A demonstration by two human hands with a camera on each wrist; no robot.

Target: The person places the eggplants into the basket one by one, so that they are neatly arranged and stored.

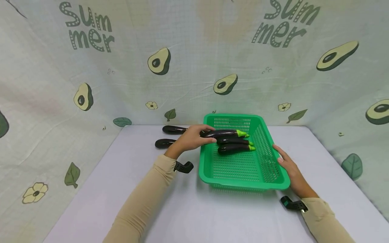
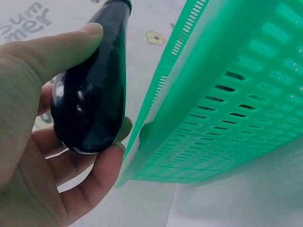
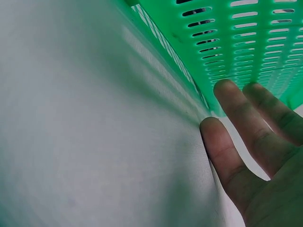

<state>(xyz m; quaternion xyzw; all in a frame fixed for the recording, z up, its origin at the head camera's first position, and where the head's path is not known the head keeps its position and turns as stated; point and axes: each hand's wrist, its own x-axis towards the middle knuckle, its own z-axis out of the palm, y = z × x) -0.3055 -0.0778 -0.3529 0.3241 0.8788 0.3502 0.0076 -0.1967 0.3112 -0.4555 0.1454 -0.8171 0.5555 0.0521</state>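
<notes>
My left hand [image 1: 192,137] grips a dark purple eggplant [image 1: 226,133] by its rounded end, over the left side of a green plastic basket [image 1: 209,168]. The held eggplant's green stem end points right. In the left wrist view the thumb lies along the eggplant [image 2: 90,104] and the fingers curl beneath it. Inside the basket, an eggplant [image 1: 234,141] and a nearer eggplant [image 1: 233,149] lie side by side; another green tip shows behind them. My right hand [image 1: 293,173] is at the basket's right rim; its fingers [image 3: 246,118] extend fairly straight by the slotted outer wall.
Left of the basket, a far eggplant [image 1: 173,129] and a nearer eggplant [image 1: 164,143] lie on the white tabletop [image 1: 100,195], partly hidden by my left hand and wrist. A printed cloth [image 1: 188,67] with avocados hangs behind the table.
</notes>
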